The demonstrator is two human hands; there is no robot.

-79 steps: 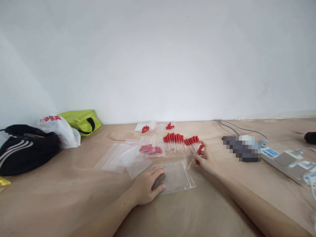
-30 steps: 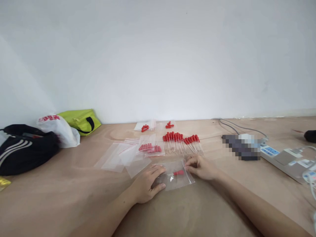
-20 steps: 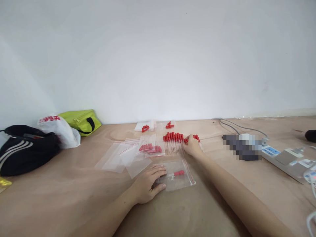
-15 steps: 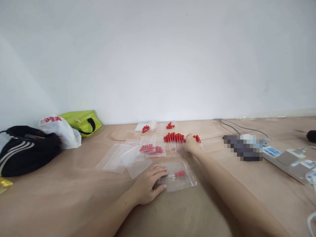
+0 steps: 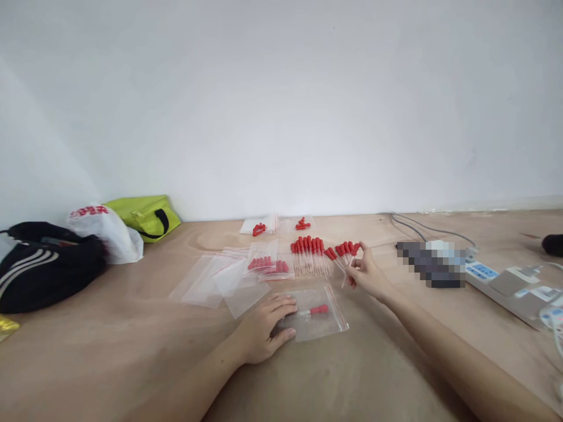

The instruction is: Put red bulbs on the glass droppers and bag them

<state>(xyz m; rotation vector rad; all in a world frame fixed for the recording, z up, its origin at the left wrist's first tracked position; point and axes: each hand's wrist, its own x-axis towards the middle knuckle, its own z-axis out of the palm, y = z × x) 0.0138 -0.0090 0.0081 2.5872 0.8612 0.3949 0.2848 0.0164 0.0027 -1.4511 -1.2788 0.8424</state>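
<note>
My left hand (image 5: 269, 329) lies flat with fingers spread on the near end of a clear zip bag (image 5: 328, 331). Inside that bag is one dropper with a red bulb (image 5: 319, 309). My right hand (image 5: 368, 274) is at the right end of the loose droppers, its index finger against the outermost red bulb (image 5: 355, 249) and the other fingers curled around the thin tubes. A small fanned group is at this hand. Left of it, a row of red-bulbed droppers (image 5: 308, 245) lies side by side, bulbs away from me.
Flat clear bags (image 5: 200, 284) overlap left of centre, beside filled dropper bags (image 5: 264, 264). Two bags of loose red bulbs (image 5: 302, 224) lie by the wall. A black bag (image 5: 48, 266), white plastic bag (image 5: 108, 234) and green bag (image 5: 143, 217) stand left; a power strip (image 5: 512, 287) lies right.
My right hand has shifted right, from among the droppers to their right end. Several droppers now lie fanned apart from the row. My left hand stays on the bag.
</note>
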